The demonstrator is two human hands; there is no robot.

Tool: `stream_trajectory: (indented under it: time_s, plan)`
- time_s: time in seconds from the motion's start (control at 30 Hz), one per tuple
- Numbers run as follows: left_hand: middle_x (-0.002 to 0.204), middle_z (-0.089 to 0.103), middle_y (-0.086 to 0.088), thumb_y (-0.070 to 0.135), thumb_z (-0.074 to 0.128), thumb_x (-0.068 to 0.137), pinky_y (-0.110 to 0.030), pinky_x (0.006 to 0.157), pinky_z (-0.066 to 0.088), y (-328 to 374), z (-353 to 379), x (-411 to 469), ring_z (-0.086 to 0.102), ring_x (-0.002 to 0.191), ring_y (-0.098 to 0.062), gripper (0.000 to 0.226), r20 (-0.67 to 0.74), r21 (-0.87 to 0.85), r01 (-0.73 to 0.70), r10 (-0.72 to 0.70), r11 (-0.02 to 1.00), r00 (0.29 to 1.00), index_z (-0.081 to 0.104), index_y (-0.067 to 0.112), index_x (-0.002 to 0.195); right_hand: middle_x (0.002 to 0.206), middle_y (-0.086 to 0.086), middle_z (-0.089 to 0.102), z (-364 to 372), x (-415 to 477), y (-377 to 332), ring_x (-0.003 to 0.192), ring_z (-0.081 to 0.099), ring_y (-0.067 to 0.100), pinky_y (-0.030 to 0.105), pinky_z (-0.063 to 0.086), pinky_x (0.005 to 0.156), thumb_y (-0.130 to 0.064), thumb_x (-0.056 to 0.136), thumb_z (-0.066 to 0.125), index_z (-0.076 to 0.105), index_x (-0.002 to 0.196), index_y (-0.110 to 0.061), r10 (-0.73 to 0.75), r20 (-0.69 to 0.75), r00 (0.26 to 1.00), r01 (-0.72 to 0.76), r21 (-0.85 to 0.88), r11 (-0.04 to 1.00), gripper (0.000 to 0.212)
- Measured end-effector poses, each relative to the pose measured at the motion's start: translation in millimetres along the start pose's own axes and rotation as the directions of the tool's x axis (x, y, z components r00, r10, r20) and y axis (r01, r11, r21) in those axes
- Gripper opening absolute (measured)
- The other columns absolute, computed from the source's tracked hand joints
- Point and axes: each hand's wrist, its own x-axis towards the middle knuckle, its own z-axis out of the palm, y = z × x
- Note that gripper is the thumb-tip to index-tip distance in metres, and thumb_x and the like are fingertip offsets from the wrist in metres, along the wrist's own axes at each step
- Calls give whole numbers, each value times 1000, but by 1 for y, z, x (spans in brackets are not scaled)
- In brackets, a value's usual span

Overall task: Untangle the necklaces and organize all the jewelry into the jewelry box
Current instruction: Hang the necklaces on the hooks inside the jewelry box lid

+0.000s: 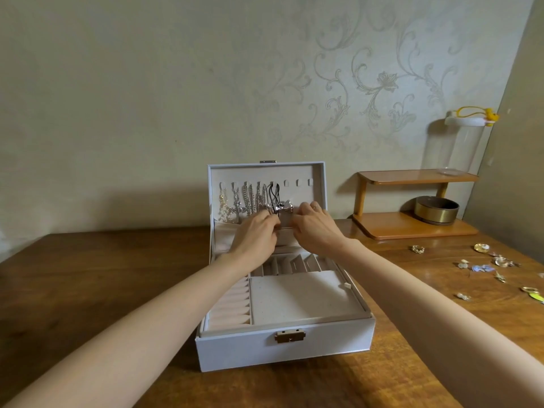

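A white jewelry box (282, 346) stands open on the wooden table, its lid (319, 184) upright. Several silver necklaces (247, 201) hang from hooks inside the lid. A black cord necklace (275, 195) with a silver bow pendant (286, 208) hangs from a hook near the middle. My left hand (254, 234) and my right hand (316, 228) are both at the elastic pocket (225, 234) at the lid's base, fingers curled at its edge just below the pendant. Whether they pinch the pocket or the cord is hidden.
Loose earrings and small jewelry pieces (497, 263) lie scattered on the table at the right. A two-tier wooden stand (412, 228) holds a round gold tin (436, 209), and a clear glass jar (459, 145) stands on its top shelf. The wall is close behind the box.
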Motion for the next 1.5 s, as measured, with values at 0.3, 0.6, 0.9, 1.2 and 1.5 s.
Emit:
stream_trajectory:
  time_s: [0.3, 0.6, 0.9, 1.2, 1.5]
  plan:
    - [124, 51, -1, 15, 50, 92, -27, 87, 39, 6, -26, -36, 48, 112, -19, 28, 160, -24, -103, 105, 994, 981, 55, 10, 119, 111, 7, 59, -14, -33, -2, 107, 53, 22, 33, 45, 89, -10, 89, 54, 65, 109, -15, 37, -130, 991, 9, 335, 942, 24]
    - [96, 53, 10, 31, 62, 88, -12, 67, 38, 31, -70, -105, 49, 79, -1, 15, 287, -357, -15, 124, 934, 950, 52, 21, 92, 85, -2, 70, -51, -102, -29, 73, 59, 9, 14, 43, 65, -17, 84, 68, 72, 90, -18, -189, 77, 979, 119, 537, 835, 7]
    - [101, 42, 11, 41, 62, 86, -17, 69, 27, 36, -75, -143, 41, 94, -6, 28, 234, -22, -213, 212, 977, 949, 40, 24, 94, 77, -13, 52, -56, -139, -38, 76, 53, 14, 31, 45, 68, -35, 75, 77, 61, 97, -25, -193, 231, 954, 116, 309, 944, 28]
    - [87, 47, 10, 34, 71, 80, -25, 65, 28, 31, -73, -139, 39, 80, -11, 29, 242, -51, -144, 152, 988, 958, 46, 19, 82, 87, 0, 62, -52, -145, -40, 76, 54, 18, 30, 46, 63, -10, 76, 74, 61, 84, -14, -218, 125, 968, 176, 283, 943, 16]
    - [72, 42, 15, 33, 76, 74, -13, 56, 27, 32, -89, -147, 38, 69, -6, 39, 313, -148, -118, 160, 982, 936, 38, 28, 67, 70, -7, 56, -65, -155, -47, 62, 45, 7, 14, 36, 54, -11, 68, 81, 54, 73, -22, -215, 196, 957, 133, 362, 923, 30]
